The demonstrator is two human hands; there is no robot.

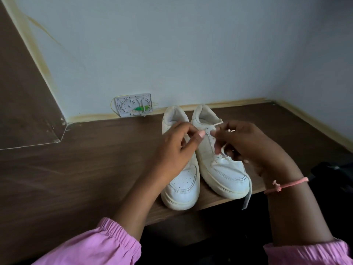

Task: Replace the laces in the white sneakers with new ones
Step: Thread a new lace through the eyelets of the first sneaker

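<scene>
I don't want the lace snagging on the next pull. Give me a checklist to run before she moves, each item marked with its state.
1. Right hand grips the lace: ok.
2. Left hand at the eyelets of the right-side sneaker: ok.
3. Both sneakers fully on the shelf: not ok, the toes of both, left-side sneaker included, reach its front edge.
4. Loose lace end free: ok, it hangs past the edge.
5. Lace clear of the lower eyelets: cannot tell, hands cover them.
</scene>
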